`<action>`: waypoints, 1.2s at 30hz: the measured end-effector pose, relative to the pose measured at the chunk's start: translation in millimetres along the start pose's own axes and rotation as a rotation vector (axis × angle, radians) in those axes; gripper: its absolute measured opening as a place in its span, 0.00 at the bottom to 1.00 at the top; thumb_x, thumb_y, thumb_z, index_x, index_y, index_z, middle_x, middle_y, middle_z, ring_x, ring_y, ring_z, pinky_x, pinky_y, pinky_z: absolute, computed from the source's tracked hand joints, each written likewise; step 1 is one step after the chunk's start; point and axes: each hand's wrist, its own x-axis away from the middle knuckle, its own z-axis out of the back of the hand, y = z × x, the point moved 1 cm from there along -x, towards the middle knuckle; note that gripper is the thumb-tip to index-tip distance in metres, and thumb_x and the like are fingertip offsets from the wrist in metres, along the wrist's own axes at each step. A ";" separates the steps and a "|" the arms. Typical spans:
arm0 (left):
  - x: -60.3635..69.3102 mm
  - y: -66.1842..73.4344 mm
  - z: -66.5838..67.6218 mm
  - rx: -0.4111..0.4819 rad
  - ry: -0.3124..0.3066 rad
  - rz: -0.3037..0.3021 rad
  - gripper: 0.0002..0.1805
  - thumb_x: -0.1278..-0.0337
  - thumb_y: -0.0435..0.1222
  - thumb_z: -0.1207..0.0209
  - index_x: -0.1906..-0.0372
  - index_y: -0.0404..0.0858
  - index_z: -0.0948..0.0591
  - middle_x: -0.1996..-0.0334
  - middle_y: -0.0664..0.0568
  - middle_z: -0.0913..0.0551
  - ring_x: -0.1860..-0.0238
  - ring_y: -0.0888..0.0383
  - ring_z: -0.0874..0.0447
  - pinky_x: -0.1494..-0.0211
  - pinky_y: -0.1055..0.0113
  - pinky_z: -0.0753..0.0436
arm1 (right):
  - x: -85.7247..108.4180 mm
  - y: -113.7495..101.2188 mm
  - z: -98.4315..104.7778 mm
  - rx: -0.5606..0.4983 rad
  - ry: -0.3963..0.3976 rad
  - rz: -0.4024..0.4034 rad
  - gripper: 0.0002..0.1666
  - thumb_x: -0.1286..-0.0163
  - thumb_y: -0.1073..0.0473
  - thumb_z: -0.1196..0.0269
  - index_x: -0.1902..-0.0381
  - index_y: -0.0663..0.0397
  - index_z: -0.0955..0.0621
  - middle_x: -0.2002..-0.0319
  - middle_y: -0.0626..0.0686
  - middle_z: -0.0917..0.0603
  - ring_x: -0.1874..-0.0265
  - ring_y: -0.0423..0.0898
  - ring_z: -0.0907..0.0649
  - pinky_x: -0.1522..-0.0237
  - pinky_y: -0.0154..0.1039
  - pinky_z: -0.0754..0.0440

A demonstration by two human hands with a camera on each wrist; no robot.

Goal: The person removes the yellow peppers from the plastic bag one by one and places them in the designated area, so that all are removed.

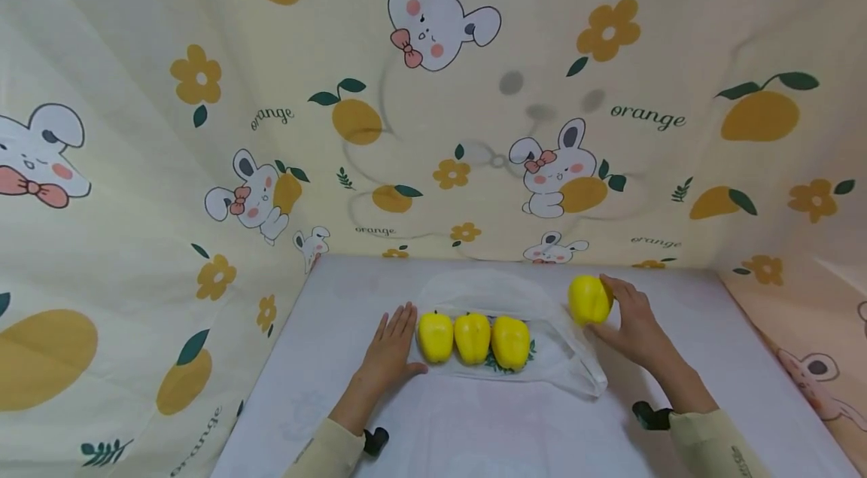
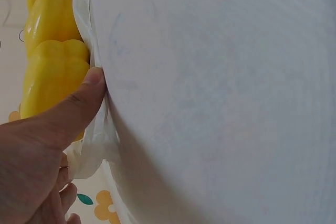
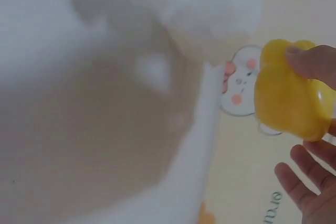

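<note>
Three yellow bell peppers stand in a row on a white plastic bag; the leftmost bell pepper (image 1: 436,337) is beside my left hand (image 1: 390,348). That hand lies with its fingers extended at the bag's left end, and its thumb (image 2: 86,90) touches the bag's edge in the left wrist view. My right hand (image 1: 633,324) pinches a fourth yellow bell pepper (image 1: 588,300) between thumb and fingers, to the right of the bag. In the right wrist view this held bell pepper (image 3: 291,95) shows the thumb on its side. The plastic bag (image 1: 576,365) spreads flat, with its crumpled end toward the right.
A white-covered table (image 1: 474,425) holds everything. Behind and beside it hangs a cream cloth (image 1: 433,124) printed with rabbits, oranges and flowers. Each wrist carries a small black device, such as the right wrist device (image 1: 652,415).
</note>
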 end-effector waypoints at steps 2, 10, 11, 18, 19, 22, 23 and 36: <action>-0.5 -0.4 -0.6 -0.002 -0.001 0.002 0.66 0.44 0.61 0.25 0.12 0.36 0.49 0.12 0.43 0.50 0.12 0.46 0.53 0.11 0.46 0.54 | -5.0 6.1 -1.8 0.002 -0.020 -0.020 0.60 0.41 0.62 0.19 0.18 0.65 0.41 0.26 0.74 0.36 0.36 0.73 0.33 0.35 0.79 0.26; -1.3 -1.8 -2.5 0.017 -0.012 0.008 0.66 0.44 0.60 0.24 0.13 0.36 0.49 0.12 0.43 0.50 0.13 0.46 0.53 0.11 0.46 0.54 | -17.4 25.0 -10.5 -0.006 -0.087 -0.085 0.60 0.38 0.58 0.21 0.18 0.67 0.42 0.25 0.76 0.37 0.34 0.75 0.35 0.33 0.80 0.30; -1.4 -1.9 -2.2 0.013 -0.012 0.008 0.66 0.44 0.60 0.24 0.12 0.36 0.49 0.12 0.43 0.50 0.12 0.46 0.53 0.11 0.46 0.54 | -19.1 26.6 -11.3 -0.009 -0.093 -0.086 0.60 0.37 0.58 0.21 0.18 0.67 0.42 0.25 0.76 0.37 0.34 0.75 0.35 0.33 0.80 0.30; -0.5 -1.1 4.3 0.033 -0.001 0.007 0.65 0.44 0.58 0.24 0.13 0.35 0.48 0.12 0.43 0.49 0.13 0.46 0.52 0.11 0.46 0.54 | -33.5 39.4 -19.0 -0.012 -0.153 -0.124 0.61 0.35 0.54 0.22 0.17 0.67 0.44 0.24 0.76 0.39 0.32 0.74 0.35 0.30 0.78 0.32; 0.2 -0.7 5.0 0.038 -0.003 0.005 0.65 0.44 0.58 0.23 0.13 0.35 0.48 0.12 0.43 0.49 0.13 0.46 0.52 0.11 0.46 0.53 | -35.2 40.8 -20.4 -0.011 -0.165 -0.134 0.61 0.34 0.54 0.22 0.17 0.67 0.45 0.24 0.76 0.39 0.32 0.74 0.35 0.29 0.78 0.32; 1.7 0.6 5.7 0.054 -0.014 0.002 0.65 0.44 0.57 0.23 0.13 0.35 0.48 0.12 0.42 0.49 0.13 0.46 0.52 0.11 0.46 0.54 | -38.7 42.1 -23.4 -0.015 -0.194 -0.161 0.62 0.35 0.54 0.22 0.16 0.67 0.45 0.24 0.76 0.40 0.31 0.75 0.36 0.29 0.78 0.33; 2.0 1.1 5.9 0.056 -0.017 0.001 0.65 0.44 0.56 0.23 0.13 0.35 0.48 0.12 0.42 0.49 0.13 0.45 0.53 0.11 0.46 0.54 | -39.5 42.0 -24.2 -0.015 -0.201 -0.169 0.62 0.35 0.54 0.22 0.16 0.67 0.46 0.24 0.76 0.40 0.31 0.75 0.36 0.29 0.78 0.33; -0.3 2.1 4.1 0.029 -0.017 -0.003 0.66 0.44 0.58 0.24 0.13 0.35 0.48 0.12 0.43 0.50 0.13 0.45 0.53 0.11 0.46 0.53 | -51.2 56.3 -31.5 -0.018 -0.245 -0.232 0.64 0.34 0.52 0.21 0.15 0.65 0.48 0.23 0.77 0.43 0.31 0.76 0.37 0.29 0.80 0.34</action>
